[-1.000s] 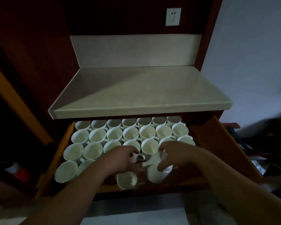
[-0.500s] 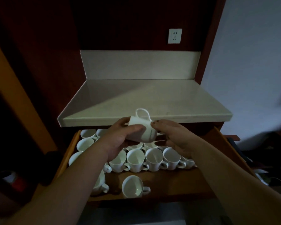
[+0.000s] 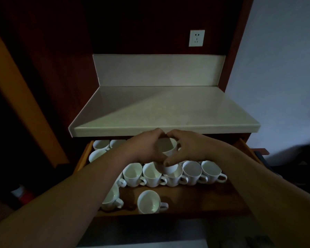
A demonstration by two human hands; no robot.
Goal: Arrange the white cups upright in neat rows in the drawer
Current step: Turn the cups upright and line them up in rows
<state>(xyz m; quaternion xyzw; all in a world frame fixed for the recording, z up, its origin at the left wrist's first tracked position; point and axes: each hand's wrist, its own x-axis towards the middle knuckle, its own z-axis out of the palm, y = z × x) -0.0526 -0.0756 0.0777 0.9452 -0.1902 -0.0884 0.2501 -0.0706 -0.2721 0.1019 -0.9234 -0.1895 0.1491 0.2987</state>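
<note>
The open wooden drawer (image 3: 227,197) holds several white cups in rows. Both hands meet over its middle, just below the counter edge. My left hand (image 3: 143,147) and my right hand (image 3: 188,149) together grip a white cup (image 3: 167,146), tilted with its mouth facing me. A second white cup (image 3: 169,169) shows just under my right thumb, above the front row; whether a hand holds it I cannot tell. The front row of cups (image 3: 191,172) stands upright with handles to the right. One lone cup (image 3: 149,202) and another (image 3: 112,197) by my left forearm sit nearer the drawer front.
A pale stone counter (image 3: 165,111) overhangs the back of the drawer and hides the rear rows. Dark wood cabinet sides flank it, with a wall socket (image 3: 196,38) above. Bare drawer floor (image 3: 204,197) lies at the front right.
The cup held between both hands has been turned from handle-up to mouth toward me and lowered slightly toward the rows. The view has tilted up a little.
</note>
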